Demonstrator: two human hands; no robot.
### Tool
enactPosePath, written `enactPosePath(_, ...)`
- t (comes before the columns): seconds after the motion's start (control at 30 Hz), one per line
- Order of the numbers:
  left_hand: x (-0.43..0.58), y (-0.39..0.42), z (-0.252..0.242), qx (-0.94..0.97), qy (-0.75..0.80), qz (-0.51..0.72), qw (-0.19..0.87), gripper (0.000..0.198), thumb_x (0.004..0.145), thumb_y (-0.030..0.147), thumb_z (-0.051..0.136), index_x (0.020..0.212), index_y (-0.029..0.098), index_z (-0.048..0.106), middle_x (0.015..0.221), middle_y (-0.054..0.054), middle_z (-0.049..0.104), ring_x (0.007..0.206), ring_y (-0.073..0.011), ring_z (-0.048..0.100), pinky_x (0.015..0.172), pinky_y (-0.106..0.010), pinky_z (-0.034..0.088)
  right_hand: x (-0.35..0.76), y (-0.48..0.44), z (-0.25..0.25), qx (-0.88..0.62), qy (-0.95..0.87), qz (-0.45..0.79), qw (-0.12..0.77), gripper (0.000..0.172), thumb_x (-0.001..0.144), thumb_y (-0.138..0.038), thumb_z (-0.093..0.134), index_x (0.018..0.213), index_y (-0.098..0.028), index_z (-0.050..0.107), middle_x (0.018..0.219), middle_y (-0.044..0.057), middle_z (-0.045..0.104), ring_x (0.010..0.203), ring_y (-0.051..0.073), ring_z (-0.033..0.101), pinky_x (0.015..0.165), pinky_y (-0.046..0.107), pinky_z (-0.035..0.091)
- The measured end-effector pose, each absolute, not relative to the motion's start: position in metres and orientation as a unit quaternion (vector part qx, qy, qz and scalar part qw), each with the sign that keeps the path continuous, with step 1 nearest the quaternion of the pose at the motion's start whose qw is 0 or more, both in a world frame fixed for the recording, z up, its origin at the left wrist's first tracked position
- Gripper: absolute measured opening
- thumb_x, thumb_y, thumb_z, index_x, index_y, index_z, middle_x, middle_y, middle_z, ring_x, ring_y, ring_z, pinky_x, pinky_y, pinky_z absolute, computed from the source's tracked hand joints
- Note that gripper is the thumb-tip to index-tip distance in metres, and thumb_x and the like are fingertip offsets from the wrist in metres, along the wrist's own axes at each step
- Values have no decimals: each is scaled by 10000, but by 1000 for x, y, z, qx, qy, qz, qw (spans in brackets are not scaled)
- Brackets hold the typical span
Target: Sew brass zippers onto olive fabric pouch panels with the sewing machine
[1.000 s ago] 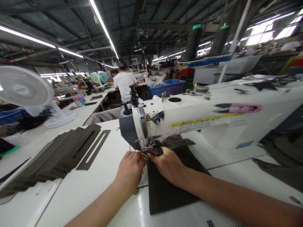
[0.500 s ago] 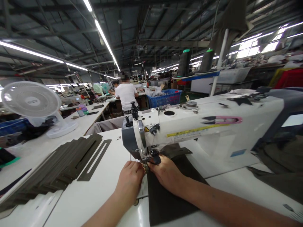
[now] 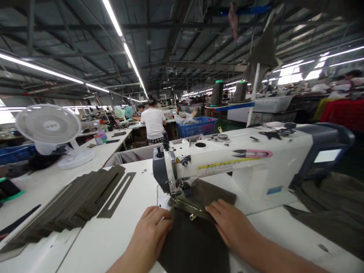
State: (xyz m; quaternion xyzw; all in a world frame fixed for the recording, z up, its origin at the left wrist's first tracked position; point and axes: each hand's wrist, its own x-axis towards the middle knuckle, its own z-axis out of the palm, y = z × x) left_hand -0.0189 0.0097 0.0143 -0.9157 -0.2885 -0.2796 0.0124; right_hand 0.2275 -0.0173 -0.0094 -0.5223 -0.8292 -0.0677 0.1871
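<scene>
A dark zippered fabric panel [image 3: 196,246] is being steadied at the sewing machine [image 3: 244,163]. Its left edge is being touched by the left hand [image 3: 150,238], whether pinched cannot be told; its right, by the right hand [image 3: 234,225], thumb and fingers apart.

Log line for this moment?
left hand: left edge of dark fabric | right hand: fabric's right side | zipper: across fabric, by sewing machine | dark pieces: stacked left of machine
</scene>
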Motion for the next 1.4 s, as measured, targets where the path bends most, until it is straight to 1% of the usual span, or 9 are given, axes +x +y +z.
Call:
enactPosePath(0.13,-18,-16,20,-915,-284,-286,-20,242,866,136,382,891,204,613,870,-62,599,812,-187,534,740,-349,441,200,-52,14,-547,-804,95,210,177,788,-120,453,677,-179,578,694,31,612,640,173,576,564,265,401)
enactPosePath(0.3,-10,-14,30,-914,-282,-288,-40,203,853,134,444,966,202,599,936,-57,583,872,-181,519,772,-334,413,188,-44,43,-553,-739,278,266,201,816,-229,451,643,-173,537,635,5,598,616,150,567,541,238,353)
enactPosePath(0.5,-7,0,31,-915,-281,-285,-45,190,829,138,506,984,210,591,976,-49,577,931,-182,506,814,-335,390,189,-49,37,-532,-725,316,302,164,802,-271,443,707,-179,540,696,13,590,676,167,547,597,263,371)
enactPosePath(0.7,-5,6,28,-934,-256,-243,-56,138,824,181,549,948,215,600,974,-23,613,933,-170,525,820,-331,368,187,-51,40,-509,-718,334,338,238,823,-333,386,662,-185,481,687,8,520,674,158,511,626,274,371)
enactPosePath(0.9,-10,14,24,-927,-248,-281,-24,121,852,228,532,948,204,601,966,-34,648,906,-182,548,802,-340,375,190,-46,52,-508,-709,349,342,299,849,-350,366,649,-179,507,670,8,543,683,157,521,641,271,365)
enactPosePath(1.1,-1,14,28,-944,-219,-248,2,144,846,187,478,921,189,601,905,-39,662,868,-172,577,775,-325,403,190,-41,65,-515,-750,259,326,288,851,-258,383,620,-170,531,644,12,568,641,146,543,607,258,394)
enactPosePath(1.2,0,20,30,-942,-192,-275,23,203,865,170,418,947,183,604,916,-43,679,826,-154,613,777,-319,417,188,-53,70,-513,-784,29,348,265,846,-180,385,678,-152,589,663,46,595,622,165,552,586,276,418)
enactPosePath(1.3,-2,25,32,-930,-226,-287,31,207,847,161,422,863,181,627,826,-35,696,760,-152,637,804,-314,431,162,-74,53,-399,-800,-244,376,240,822,-96,403,878,-94,637,806,120,649,716,207,589,638,309,453)
enactPosePath(1.4,-4,29,39,-916,-295,-271,33,177,818,158,465,798,183,639,760,-32,694,720,-166,642,728,-286,461,107,-83,18,-322,-843,-262,342,198,806,-153,479,802,-64,655,758,161,663,686,229,608,601,322,480)
